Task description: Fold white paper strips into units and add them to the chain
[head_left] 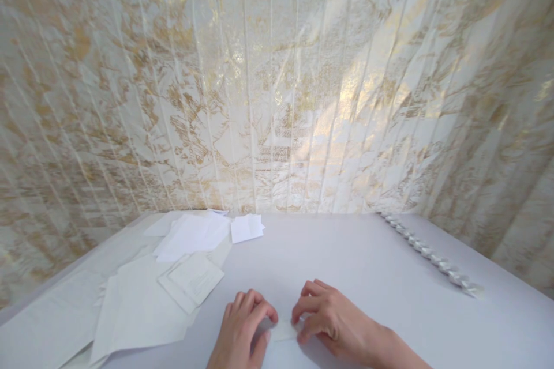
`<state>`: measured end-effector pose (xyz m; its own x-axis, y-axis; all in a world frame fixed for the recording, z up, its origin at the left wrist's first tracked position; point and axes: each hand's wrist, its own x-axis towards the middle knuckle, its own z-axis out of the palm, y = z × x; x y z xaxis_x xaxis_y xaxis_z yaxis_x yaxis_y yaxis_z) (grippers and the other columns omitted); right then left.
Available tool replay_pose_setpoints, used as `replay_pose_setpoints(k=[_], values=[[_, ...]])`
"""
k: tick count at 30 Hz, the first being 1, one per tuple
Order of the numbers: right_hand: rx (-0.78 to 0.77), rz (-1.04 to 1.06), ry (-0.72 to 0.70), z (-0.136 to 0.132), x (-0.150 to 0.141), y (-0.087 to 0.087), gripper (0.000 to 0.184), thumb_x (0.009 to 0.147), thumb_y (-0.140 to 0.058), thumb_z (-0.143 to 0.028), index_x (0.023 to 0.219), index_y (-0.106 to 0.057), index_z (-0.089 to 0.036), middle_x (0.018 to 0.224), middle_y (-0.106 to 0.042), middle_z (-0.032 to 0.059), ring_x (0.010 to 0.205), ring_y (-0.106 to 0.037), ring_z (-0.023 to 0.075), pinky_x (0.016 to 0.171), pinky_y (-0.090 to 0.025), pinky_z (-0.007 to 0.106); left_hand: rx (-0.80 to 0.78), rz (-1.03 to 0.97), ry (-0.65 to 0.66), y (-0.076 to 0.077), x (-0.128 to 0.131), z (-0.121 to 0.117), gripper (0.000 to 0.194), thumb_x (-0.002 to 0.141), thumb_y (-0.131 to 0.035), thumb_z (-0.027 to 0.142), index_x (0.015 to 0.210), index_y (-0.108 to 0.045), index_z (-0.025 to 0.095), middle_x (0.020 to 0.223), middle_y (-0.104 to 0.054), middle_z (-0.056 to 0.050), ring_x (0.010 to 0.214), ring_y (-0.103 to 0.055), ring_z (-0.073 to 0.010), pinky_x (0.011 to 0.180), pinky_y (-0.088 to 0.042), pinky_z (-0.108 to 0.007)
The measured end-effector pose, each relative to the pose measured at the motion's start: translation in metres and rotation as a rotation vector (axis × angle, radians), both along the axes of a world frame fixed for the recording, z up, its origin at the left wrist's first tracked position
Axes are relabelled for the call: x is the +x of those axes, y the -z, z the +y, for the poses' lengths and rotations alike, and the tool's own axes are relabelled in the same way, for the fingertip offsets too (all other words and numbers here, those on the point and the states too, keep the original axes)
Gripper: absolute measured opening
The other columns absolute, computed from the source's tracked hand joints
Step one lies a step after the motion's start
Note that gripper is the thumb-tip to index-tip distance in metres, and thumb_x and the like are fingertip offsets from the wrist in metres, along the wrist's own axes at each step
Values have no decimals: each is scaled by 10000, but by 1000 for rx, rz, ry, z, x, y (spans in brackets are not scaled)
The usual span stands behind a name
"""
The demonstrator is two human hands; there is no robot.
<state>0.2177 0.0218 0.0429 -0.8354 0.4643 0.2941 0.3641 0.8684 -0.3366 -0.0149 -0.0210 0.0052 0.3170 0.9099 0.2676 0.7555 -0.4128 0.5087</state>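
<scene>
Bright light glows through the curtain (285,81), strongest right of centre; soft shadows under the hands (333,317); side edges blurred, stretched.

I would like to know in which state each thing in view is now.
Small white paper: on the table, folding unclear
Left hand: curled, at that paper
Right hand: curled, at that paper
Paper sheets: loosely overlapping
Far paper piece: apparently folded
Silvery jagged strip: extended, blurred
Patterned curtain: hanging in vertical folds
</scene>
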Motion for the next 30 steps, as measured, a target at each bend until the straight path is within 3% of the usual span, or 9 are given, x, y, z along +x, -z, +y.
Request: replay_pose_setpoints(k=[2, 5, 7, 10, 17, 22, 30], values=[[-56, 45, 43, 0, 0, -2, 385, 710, -532, 93, 758, -725, -236, 986, -736, -15, 898, -614, 173, 817, -429, 295, 38, 15, 56, 0, 0, 1, 218, 834, -498, 93, 893, -642, 245, 975, -607, -31, 948, -546, -228, 820, -412, -371], [-132, 90, 128, -4, -7, -3, 466, 687, -490, 109, 916, -737, -213, 994, -711, 31, 891, -636, 171, 813, -469, 263, 4, 71, 92, -7, 1, 2, 127, 814, -609, 137, 870, -664, 237, 976, -623, -31, 959, -556, -237, 829, -428, -370], [-156, 82, 162, -8, -14, -3, 447, 706, -520, 91, 974, -723, -203, 988, -697, 40, 896, -641, 173, 819, -480, 251, -59, 114, 89, -13, 3, 2, 126, 772, -682, 139, 868, -672, 220, 991, -646, -36, 976, -566, -246, 841, -438, -373], [-163, 39, 217, -12, -23, 2, 380, 727, -586, 46, 984, -707, -205, 995, -684, 42, 918, -640, 182, 838, -486, 252, -66, 159, 86, -17, 5, 2, 110, 816, -653, 112, 870, -667, 206, 991, -673, -35, 977, -580, -238, 832, -445, -359], [-162, -46, 314, -15, -35, 16, 278, 741, -650, -25, 952, -714, -194, 978, -690, 48, 922, -646, 196, 826, -502, 253, 150, 241, 119, -2, -1, 2, 115, 936, -569, 173, 871, -648, 226, 932, -694, -7, 894, -586, -206, 770, -433, -327], [-126, -93, 328, -15, -40, 19, 265, 713, -655, -29, 906, -734, -192, 989, -702, 60, 911, -656, 208, 802, -517, 250, 214, 316, 148, -4, -1, 3, 43, 870, -673, 187, 866, -656, 226, 928, -703, -6, 873, -597, -218, 740, -434, -332], [-68, -111, 348, -15, -43, 22, 164, 737, -676, -40, 819, -709, -179, 948, -705, 52, 864, -666, 193, 757, -504, 227, 342, 417, 159, -3, 0, 4, 122, 936, -578, 186, 833, -636, 217, 857, -701, -9, 817, -611, -209, 705, -432, -344]])
